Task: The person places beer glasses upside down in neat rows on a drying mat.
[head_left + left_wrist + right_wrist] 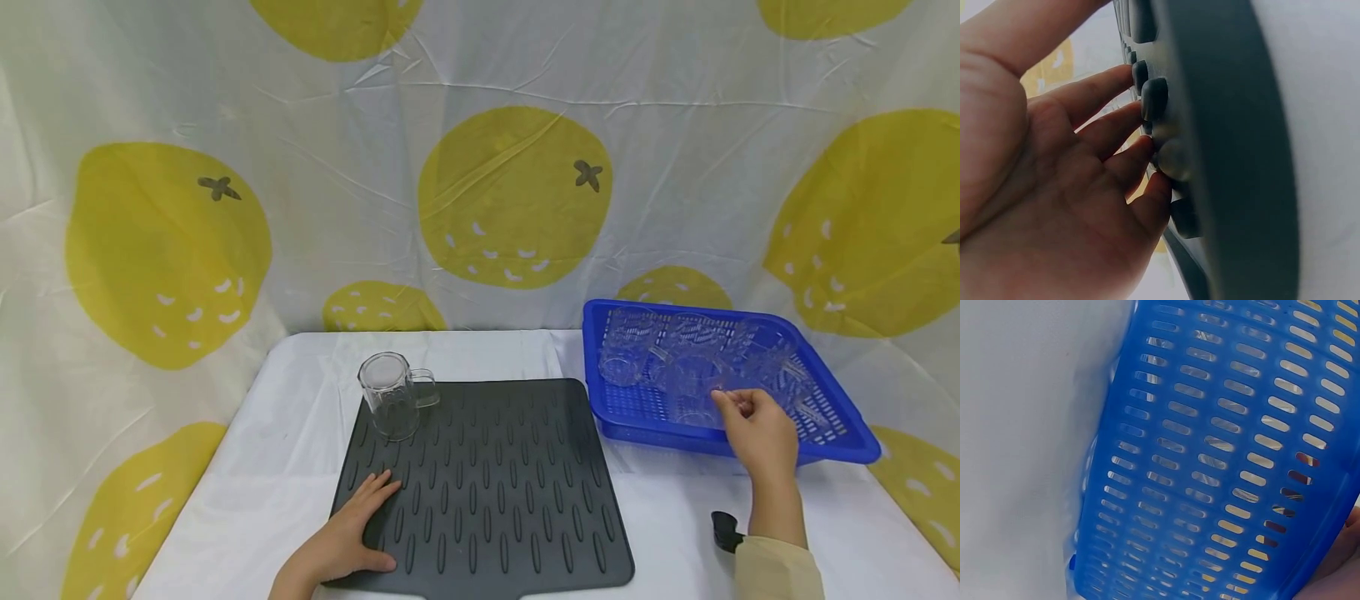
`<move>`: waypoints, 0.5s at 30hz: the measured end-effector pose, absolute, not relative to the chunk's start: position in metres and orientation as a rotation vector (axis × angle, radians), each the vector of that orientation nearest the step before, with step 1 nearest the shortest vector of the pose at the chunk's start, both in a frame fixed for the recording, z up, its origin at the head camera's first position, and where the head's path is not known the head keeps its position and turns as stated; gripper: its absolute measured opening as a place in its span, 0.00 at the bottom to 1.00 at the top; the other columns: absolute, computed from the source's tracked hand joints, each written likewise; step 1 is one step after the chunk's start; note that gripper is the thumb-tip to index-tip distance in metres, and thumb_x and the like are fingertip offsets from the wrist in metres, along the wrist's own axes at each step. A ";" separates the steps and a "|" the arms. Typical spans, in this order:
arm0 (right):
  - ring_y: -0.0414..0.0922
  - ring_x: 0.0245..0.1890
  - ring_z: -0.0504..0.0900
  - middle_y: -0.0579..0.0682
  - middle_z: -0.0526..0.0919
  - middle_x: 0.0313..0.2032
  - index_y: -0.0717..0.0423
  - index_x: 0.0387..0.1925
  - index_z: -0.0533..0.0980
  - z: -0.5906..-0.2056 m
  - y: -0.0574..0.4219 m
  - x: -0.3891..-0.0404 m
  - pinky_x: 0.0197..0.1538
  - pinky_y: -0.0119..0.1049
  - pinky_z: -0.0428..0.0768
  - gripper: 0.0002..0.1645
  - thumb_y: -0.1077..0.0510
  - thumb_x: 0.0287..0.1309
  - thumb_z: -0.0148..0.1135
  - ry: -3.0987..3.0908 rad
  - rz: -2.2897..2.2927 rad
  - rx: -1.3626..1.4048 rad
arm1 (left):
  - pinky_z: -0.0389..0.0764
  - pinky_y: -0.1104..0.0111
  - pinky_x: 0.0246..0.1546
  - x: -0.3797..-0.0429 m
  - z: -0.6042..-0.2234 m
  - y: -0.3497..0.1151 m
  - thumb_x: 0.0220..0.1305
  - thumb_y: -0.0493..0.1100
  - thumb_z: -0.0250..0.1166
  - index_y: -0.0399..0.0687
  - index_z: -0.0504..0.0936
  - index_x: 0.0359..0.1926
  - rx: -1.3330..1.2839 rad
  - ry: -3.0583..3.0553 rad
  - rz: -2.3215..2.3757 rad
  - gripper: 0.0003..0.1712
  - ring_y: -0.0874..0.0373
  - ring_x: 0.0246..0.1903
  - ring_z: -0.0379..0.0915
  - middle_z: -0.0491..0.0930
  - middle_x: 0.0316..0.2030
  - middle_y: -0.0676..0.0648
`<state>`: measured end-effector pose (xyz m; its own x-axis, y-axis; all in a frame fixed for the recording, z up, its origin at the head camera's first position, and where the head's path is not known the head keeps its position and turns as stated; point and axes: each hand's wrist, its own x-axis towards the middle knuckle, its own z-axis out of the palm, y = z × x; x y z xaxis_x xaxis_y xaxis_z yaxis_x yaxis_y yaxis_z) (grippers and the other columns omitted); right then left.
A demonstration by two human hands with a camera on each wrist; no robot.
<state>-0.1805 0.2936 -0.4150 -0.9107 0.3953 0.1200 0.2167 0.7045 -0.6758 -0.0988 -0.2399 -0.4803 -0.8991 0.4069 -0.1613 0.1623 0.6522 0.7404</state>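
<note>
A dark grey ridged mat lies on the white table. Its left edge is under my left hand, whose spread fingertips touch the ridges in the left wrist view. A clear glass mug stands on the mat's far left corner, handle to the right. My right hand reaches over the near rim of a blue basket. Its curled thumb and fingers pinch a clear glass mug at its right side. In the right wrist view the slotted basket wall hides most of the hand.
Several other clear glass mugs crowd the basket. A black object shows beside the right sleeve. Behind the table hangs a white curtain with yellow lemon prints.
</note>
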 end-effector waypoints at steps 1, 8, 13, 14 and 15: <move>0.59 0.39 0.68 0.64 0.71 0.40 0.68 0.48 0.69 -0.415 0.293 -0.181 0.34 0.48 0.68 0.36 0.37 0.63 0.46 -2.640 1.018 -0.493 | 0.48 0.35 0.55 -0.099 -0.480 -0.240 0.37 0.56 0.75 0.44 0.57 0.68 0.458 2.556 1.104 0.58 0.35 0.67 0.30 0.45 0.70 0.38; 0.44 0.30 0.64 0.51 0.67 0.32 0.58 0.43 0.72 -0.409 0.291 -0.182 0.25 0.31 0.66 0.25 0.40 0.60 0.53 -2.417 1.218 -0.578 | 0.49 0.35 0.55 -0.099 -0.480 -0.239 0.38 0.56 0.75 0.44 0.57 0.68 0.439 2.542 1.101 0.58 0.35 0.67 0.30 0.45 0.70 0.38; 0.38 0.25 0.63 0.44 0.67 0.26 0.48 0.33 0.72 -0.407 0.289 -0.183 0.23 0.26 0.64 0.11 0.46 0.58 0.59 -2.166 1.430 -0.602 | 0.48 0.34 0.55 -0.099 -0.478 -0.239 0.38 0.56 0.75 0.44 0.57 0.69 0.442 2.537 1.103 0.58 0.35 0.67 0.30 0.45 0.70 0.38; 0.37 0.24 0.63 0.43 0.67 0.24 0.47 0.32 0.72 -0.407 0.288 -0.184 0.23 0.25 0.63 0.10 0.47 0.58 0.60 -2.119 1.453 -0.594 | 0.49 0.34 0.55 -0.099 -0.478 -0.239 0.38 0.56 0.75 0.44 0.57 0.69 0.444 2.538 1.103 0.58 0.35 0.67 0.30 0.45 0.70 0.38; 0.37 0.24 0.63 0.43 0.67 0.24 0.47 0.32 0.73 -0.407 0.286 -0.184 0.22 0.24 0.63 0.09 0.49 0.57 0.61 -2.081 1.464 -0.579 | 0.48 0.34 0.55 -0.099 -0.478 -0.240 0.38 0.56 0.75 0.45 0.57 0.69 0.447 2.539 1.102 0.58 0.35 0.67 0.30 0.45 0.70 0.38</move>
<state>-0.1841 0.2863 -0.4070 -0.7698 0.6143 0.1731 0.0447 0.3224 -0.9455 -0.0990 -0.2396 -0.4783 -0.8940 0.4111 -0.1782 0.1505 0.6500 0.7449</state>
